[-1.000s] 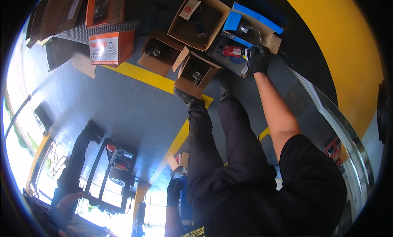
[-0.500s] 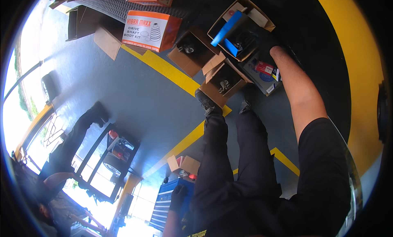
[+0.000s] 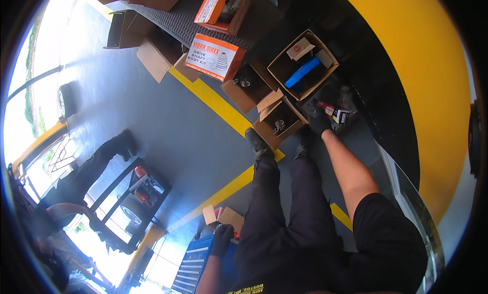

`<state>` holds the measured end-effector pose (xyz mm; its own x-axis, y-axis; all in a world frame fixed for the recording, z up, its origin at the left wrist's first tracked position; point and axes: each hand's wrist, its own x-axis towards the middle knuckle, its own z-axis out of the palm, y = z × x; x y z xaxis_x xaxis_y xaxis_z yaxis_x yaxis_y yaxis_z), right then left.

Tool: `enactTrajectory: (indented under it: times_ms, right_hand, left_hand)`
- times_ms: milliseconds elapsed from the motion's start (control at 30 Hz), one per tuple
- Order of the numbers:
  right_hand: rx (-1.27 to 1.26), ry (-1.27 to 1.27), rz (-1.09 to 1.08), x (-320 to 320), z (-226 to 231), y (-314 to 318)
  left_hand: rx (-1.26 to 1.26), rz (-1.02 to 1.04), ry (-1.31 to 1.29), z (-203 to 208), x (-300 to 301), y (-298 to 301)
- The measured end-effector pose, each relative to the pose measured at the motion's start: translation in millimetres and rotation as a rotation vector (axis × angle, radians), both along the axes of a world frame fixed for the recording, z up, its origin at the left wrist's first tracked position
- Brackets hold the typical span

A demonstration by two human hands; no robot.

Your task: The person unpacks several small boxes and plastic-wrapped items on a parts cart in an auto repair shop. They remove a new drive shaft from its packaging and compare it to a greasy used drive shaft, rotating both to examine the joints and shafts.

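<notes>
My right hand (image 3: 319, 122), in a black glove, reaches down beside a small red box (image 3: 326, 107) and a small white-and-black box (image 3: 340, 116). Its fingers are dark and partly hidden, so whether they grip either one I cannot tell. Just beyond stands an open carton (image 3: 272, 69) with a blue box (image 3: 303, 73) tilted inside it. My left hand (image 3: 221, 241), also black-gloved, is closed over the blue tool chest (image 3: 193, 263); a small piece shows at its fingertips, too small to name. Near my feet, another open carton (image 3: 267, 134) contains a metal part (image 3: 278, 125).
An orange-and-white box (image 3: 213, 57) and an open orange box (image 3: 223, 12) stand at the far left of the cartons. A further open carton (image 3: 239, 94) is beside them. At left, a person (image 3: 91, 167) is by a black cart (image 3: 134, 205). Yellow lines (image 3: 216, 103) cross the grey floor.
My right hand has left the far carton and come nearer, down to the small boxes. The blue box now lies lower inside the carton. My left hand stays by the tool chest.
</notes>
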<state>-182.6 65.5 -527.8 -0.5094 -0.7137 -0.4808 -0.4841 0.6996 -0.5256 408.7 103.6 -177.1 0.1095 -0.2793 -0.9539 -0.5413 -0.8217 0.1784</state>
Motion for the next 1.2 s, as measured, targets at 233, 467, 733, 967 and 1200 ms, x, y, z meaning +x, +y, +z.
enactTrajectory:
  times_ms: [233, 467, 733, 967, 1200]
  right_hand:
    - [0.257, -0.616, -0.052, 68.2, 125.7, 24.0]
    - [-0.511, 0.009, 0.153, 75.1, 233.5, -194.3]
    - [-0.263, 0.250, 0.131, 105.5, 218.7, -350.3]
    - [-0.377, 0.270, -0.410, 106.7, 214.5, -190.7]
    - [-0.059, 0.247, -0.264, 15.7, 73.1, -176.5]
  left_hand:
    - [-0.653, -0.494, 0.006, 3.5, -86.4, -118.6]
    - [-0.995, -0.748, 0.210, -16.1, -289.2, -345.7]
    - [-1.421, -1.162, 0.107, -77.0, -504.4, -551.5]
    - [-1.062, -1.323, -0.110, -105.3, -520.2, -565.3]
    - [-1.092, -1.314, -0.116, -99.9, -498.9, -561.9]
